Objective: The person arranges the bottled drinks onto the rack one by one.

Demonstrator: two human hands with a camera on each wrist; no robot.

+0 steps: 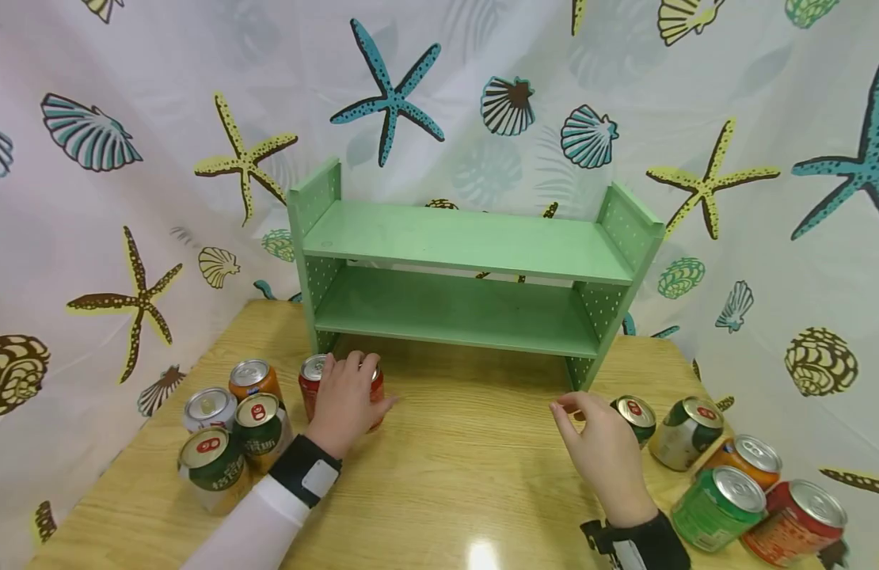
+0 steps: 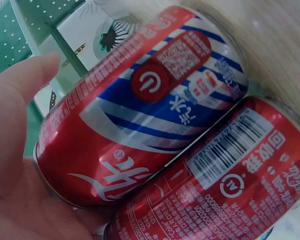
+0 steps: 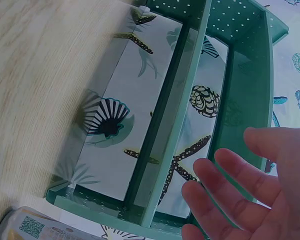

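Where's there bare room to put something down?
Both levels of the green shelf are bare, as is the table from the red cans by the left hand across to the right hand. It is crowded at the left, where four cans bunch together, and at the right, where five cans stand close.

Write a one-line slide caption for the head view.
Left hand at two red cans, right hand empty, before a green shelf, more cans on either side.
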